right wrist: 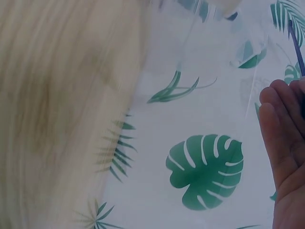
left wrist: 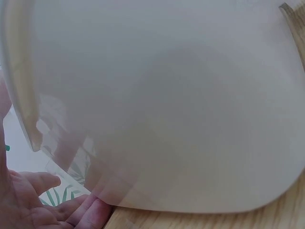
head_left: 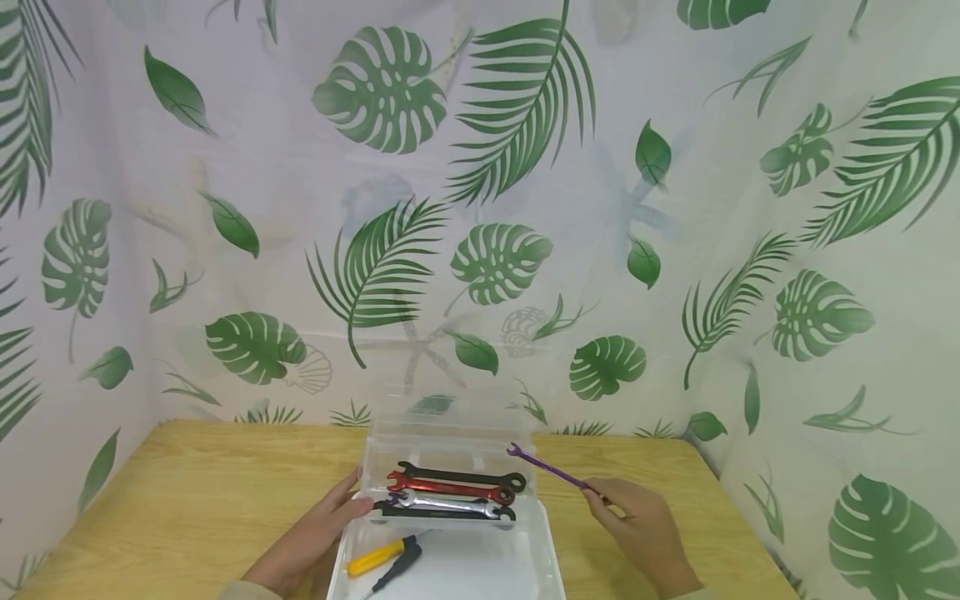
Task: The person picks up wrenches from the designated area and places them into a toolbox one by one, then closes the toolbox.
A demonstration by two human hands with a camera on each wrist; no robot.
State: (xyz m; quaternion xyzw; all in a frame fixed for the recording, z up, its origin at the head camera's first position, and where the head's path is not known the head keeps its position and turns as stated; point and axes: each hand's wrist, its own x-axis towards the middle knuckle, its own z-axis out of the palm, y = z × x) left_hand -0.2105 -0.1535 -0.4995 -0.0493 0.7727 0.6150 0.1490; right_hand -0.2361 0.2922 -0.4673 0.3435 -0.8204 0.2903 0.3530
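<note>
My right hand (head_left: 637,521) holds a purple combination wrench (head_left: 547,468) by one end, its open-ended jaw pointing up and left, over the table to the right of a plastic toolbox (head_left: 553,560). In the right wrist view, part of the wrench (right wrist: 296,45) rises above the curled fingers (right wrist: 281,109). At the toolbox's left side, my left hand (head_left: 318,529) grips its clear upper tray (head_left: 450,452), thumb at the front edge. That tray bears a black wrench (head_left: 457,476), a red wrench (head_left: 450,487) and a silver wrench (head_left: 450,502), with another dark wrench in front.
In the toolbox's white lower part lie a yellow-handled screwdriver (head_left: 377,557) and a black-handled screwdriver (head_left: 399,568). A raised clear lid (head_left: 450,417) stands behind the tray. Wood-grain table (head_left: 225,475) surrounds the box, and a leaf-patterned curtain (head_left: 525,350) closes off the back and sides.
</note>
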